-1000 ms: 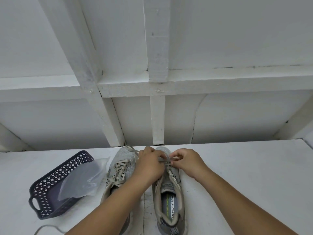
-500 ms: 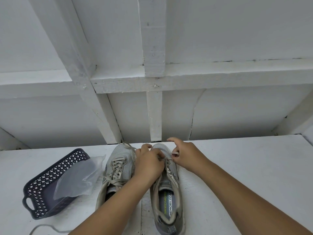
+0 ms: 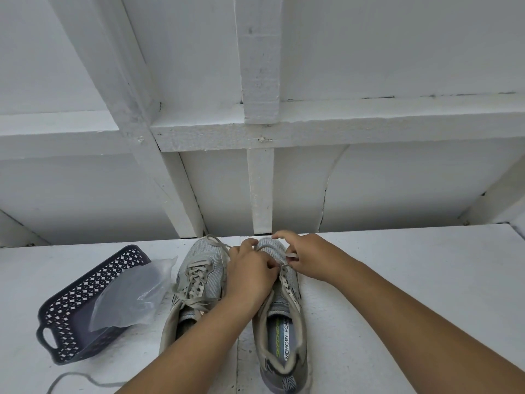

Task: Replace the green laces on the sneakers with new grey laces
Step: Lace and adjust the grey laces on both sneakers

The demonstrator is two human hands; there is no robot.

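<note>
Two grey sneakers stand toes-away on the white bench [image 3: 397, 280]. Right sneaker [image 3: 281, 317]: left hand [image 3: 251, 275] lies over its forefoot, fingers curled at the lowest eyelets, apparently steadying the upper; whether it pinches the lace cannot be told. Right hand [image 3: 308, 258], just right of the toe, pinches a pale lace end [image 3: 291, 255] and draws it sideways, likely to feed it through an eyelet. Lace colour reads pale grey-beige; old or new not certain. Left sneaker [image 3: 196, 282], just left of the left hand, is fully laced, ends loose. Further left: one dark perforated basket [image 3: 68, 322], one clear plastic bag [image 3: 133, 297] on it. One grey cord [image 3: 74, 376] near the basket's front.
</note>
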